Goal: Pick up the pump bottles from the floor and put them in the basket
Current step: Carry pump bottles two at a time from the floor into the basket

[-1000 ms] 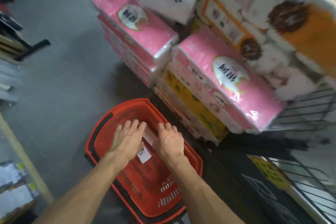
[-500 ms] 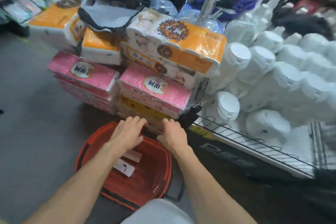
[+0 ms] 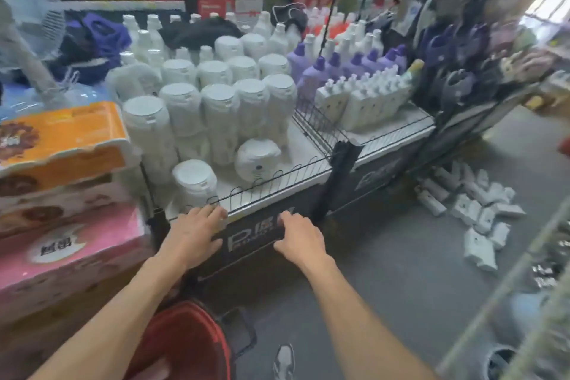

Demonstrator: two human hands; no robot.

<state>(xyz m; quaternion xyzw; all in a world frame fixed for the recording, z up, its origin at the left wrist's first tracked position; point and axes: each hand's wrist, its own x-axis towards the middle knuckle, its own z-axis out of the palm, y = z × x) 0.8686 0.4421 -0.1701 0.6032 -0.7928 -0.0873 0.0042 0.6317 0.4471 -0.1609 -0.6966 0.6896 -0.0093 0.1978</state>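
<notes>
In the head view both hands are empty: the left hand (image 3: 194,234) is flat with relaxed fingers and the right hand (image 3: 300,241) is loosely bent, both in front of the display stand (image 3: 277,194). The pump bottles (image 3: 475,210) lie in a heap on the floor (image 3: 401,271), well apart to the right. I think the person should turn right, walk close and grip one bottle by its body. The red basket (image 3: 191,339) is low, half covered by the left forearm, so its contents are hidden. The bottles are blurred and cannot be counted.

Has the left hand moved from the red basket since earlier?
Yes. The left hand, then inside the red basket, is now out, forward at the black display stand.
</notes>
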